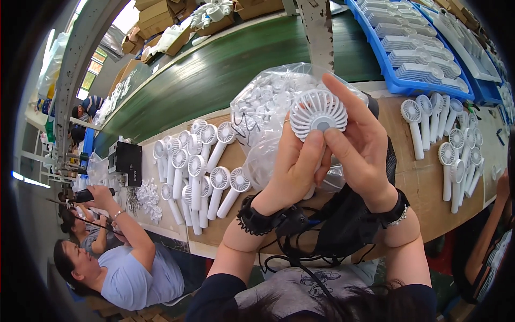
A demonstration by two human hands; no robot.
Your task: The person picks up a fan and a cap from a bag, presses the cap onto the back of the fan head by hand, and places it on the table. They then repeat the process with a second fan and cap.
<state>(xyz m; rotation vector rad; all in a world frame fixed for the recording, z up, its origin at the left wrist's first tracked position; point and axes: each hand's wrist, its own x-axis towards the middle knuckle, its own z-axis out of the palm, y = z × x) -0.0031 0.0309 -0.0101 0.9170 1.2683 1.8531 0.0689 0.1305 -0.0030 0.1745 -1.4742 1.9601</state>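
A white handheld fan [310, 105] is held up in front of me, its round slatted grille and grey centre disc facing me. Around its lower left side my left hand [289, 167] is closed, thumb at the centre disc. My right hand [360, 153] grips the other side, with its thumb also at the disc and a finger reaching up past the rim. The fan's handle is mostly hidden behind my hands. Just beyond, a clear plastic bag [263, 99] bulges with small round white parts.
White handheld fans lie in groups on the cardboard-covered table, left [196, 166] and right [456, 153]. A blue crate [397, 80] of white casings stands at the back right. A green conveyor belt [214, 70] runs behind a metal post [317, 37]. A co-worker [134, 273] sits at left.
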